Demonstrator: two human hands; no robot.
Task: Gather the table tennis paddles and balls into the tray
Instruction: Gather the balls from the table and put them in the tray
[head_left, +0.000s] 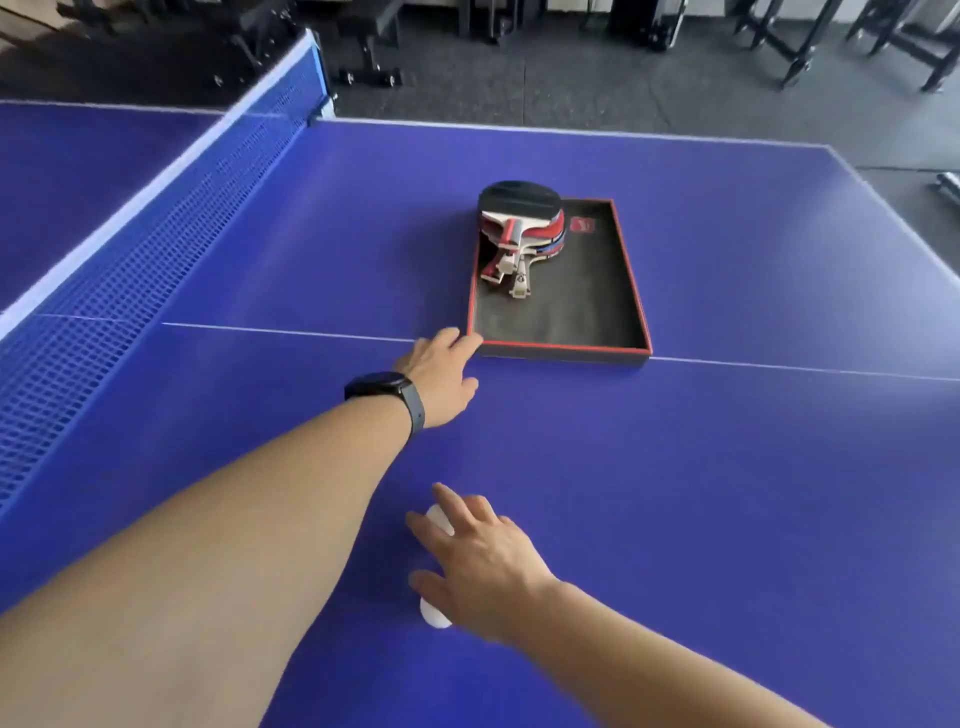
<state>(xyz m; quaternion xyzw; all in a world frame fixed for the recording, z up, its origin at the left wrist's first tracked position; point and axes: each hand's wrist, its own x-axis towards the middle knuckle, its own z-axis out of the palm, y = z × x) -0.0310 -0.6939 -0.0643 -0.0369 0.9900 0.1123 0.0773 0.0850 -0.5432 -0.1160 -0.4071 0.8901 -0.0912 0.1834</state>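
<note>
Paddles (511, 228) lie stacked at the tray's (631, 291) far-left end, handles pointing toward the camera. Left hand (439, 382), fingers loose, touches the tray's near corner; right hand (480, 564) spreads over two white balls (434, 613) on the table (727, 493).

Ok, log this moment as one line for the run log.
paddles: stacked in tray | left hand: touching tray's near-left corner | right hand: over two white balls on table | balls not yet in tray
</note>
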